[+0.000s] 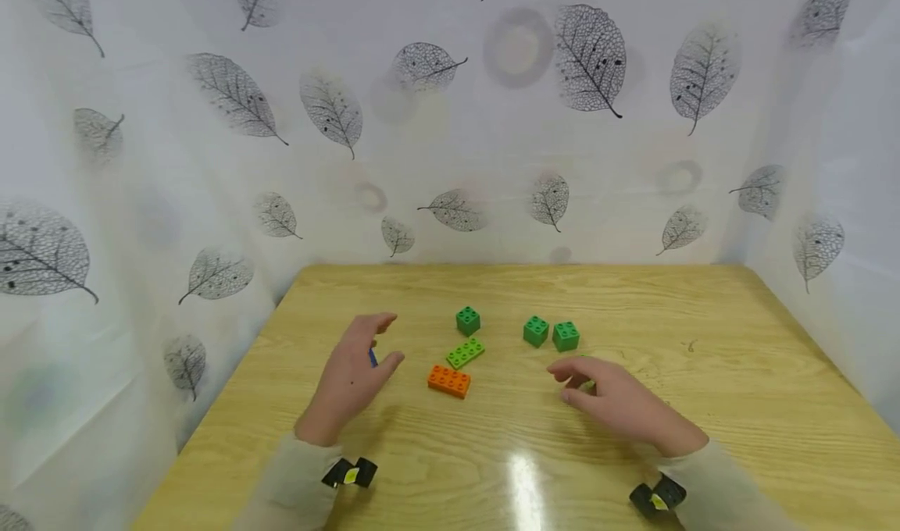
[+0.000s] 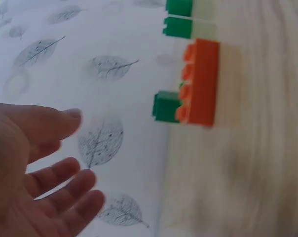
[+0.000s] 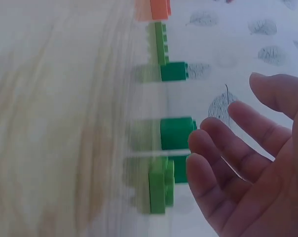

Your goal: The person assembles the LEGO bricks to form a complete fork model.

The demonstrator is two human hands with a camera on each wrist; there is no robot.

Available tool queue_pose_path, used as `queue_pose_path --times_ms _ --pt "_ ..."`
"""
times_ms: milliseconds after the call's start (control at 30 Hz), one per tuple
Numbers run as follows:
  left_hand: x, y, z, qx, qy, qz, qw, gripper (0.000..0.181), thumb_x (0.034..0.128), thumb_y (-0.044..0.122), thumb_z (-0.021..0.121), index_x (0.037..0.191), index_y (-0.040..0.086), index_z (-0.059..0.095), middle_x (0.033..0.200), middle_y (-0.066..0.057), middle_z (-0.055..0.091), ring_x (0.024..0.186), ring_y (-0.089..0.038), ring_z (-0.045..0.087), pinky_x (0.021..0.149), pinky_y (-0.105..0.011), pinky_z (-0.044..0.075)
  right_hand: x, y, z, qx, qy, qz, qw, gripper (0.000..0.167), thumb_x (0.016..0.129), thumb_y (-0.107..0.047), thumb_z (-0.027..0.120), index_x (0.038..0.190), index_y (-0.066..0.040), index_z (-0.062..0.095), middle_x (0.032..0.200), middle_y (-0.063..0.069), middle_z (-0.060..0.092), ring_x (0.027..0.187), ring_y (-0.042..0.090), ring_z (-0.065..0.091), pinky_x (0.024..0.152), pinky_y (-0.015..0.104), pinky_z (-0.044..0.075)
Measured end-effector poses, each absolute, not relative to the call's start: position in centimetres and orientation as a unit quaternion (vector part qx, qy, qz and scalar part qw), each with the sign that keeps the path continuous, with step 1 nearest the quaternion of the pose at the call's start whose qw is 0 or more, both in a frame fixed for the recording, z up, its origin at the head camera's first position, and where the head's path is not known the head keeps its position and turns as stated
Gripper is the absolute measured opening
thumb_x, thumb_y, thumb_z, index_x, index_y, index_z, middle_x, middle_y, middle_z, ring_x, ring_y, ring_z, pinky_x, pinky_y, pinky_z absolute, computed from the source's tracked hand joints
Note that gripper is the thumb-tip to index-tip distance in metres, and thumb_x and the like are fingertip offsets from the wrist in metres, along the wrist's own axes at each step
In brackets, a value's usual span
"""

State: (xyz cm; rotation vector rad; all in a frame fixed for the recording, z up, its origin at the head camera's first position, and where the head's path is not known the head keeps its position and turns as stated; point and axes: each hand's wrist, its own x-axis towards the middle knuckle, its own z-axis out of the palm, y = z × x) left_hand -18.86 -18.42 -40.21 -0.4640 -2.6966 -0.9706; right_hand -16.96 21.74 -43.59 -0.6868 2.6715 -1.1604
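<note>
My left hand [image 1: 351,371] hovers over the left side of the table, fingers relaxed and thumb apart, holding nothing. Beside its palm shows a sliver of something blue [image 1: 373,357], mostly hidden. To its right lie an orange toy brick [image 1: 449,381] and a thin light green brick [image 1: 466,353], with a dark green brick [image 1: 468,321] behind them. Loosely bent and holding nothing, the fingers of my right hand [image 1: 619,398] are in front of two dark green bricks, one left [image 1: 536,331] and one right [image 1: 566,336]. Another light green brick [image 3: 158,192] shows in the right wrist view, mostly hidden in the head view.
A wooden table [image 1: 520,445] carries the bricks. White curtain [image 1: 478,140] printed with grey leaves hangs behind it and along both sides. Each sleeve bears a small black device, one left [image 1: 350,473] and one right [image 1: 658,497].
</note>
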Motion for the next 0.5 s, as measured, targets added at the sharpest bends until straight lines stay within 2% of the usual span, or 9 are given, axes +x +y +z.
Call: queue_pose_path --times_ms 100,267,367,500 --pt "-19.6 -16.7 -41.4 -0.164 -0.929 -0.328 0.045 0.056 0.0935 0.018 0.074 0.145 0.011 0.052 0.136 -0.008 0.053 0.118 -0.024 0.056 0.091 -0.044 0.052 -17.1 23.4 -43.3 -0.208 0.898 -0.385 0.042 0.034 0.102 -0.024 0.064 0.134 -0.012 0.063 0.123 0.004 0.066 0.102 0.016 0.062 0.083 0.034 0.053" --pt "-20.8 -14.4 -44.0 -0.165 -0.927 -0.327 -0.078 0.045 0.0935 0.01 0.071 0.136 0.011 0.058 0.13 -0.008 0.055 0.107 -0.023 0.059 0.087 -0.043 0.053 -17.7 25.3 -43.6 -0.172 0.911 -0.375 0.018 0.031 0.102 -0.025 0.064 0.13 -0.012 0.065 0.123 0.002 0.067 0.1 0.016 0.061 0.082 0.037 0.052" --pt "-21.0 -12.7 -44.8 -0.16 -0.92 -0.34 -0.11 0.035 0.0929 0.01 0.07 0.128 0.011 0.062 0.123 -0.005 0.057 0.105 -0.021 0.057 0.091 -0.044 0.05 -18.0 25.9 -44.0 -0.157 0.912 -0.379 0.022 0.033 0.101 -0.026 0.064 0.131 -0.011 0.064 0.124 0.003 0.066 0.1 0.016 0.06 0.082 0.04 0.051" --pt "-21.2 -10.0 -45.5 -0.15 -0.909 -0.371 -0.119 0.03 0.0922 0.018 0.072 0.121 0.012 0.064 0.121 -0.003 0.058 0.108 -0.02 0.055 0.096 -0.045 0.047 -18.2 26.2 -44.6 -0.142 0.909 -0.39 0.034 0.036 0.1 -0.026 0.067 0.132 -0.011 0.063 0.123 0.006 0.065 0.101 0.019 0.061 0.081 0.041 0.051"
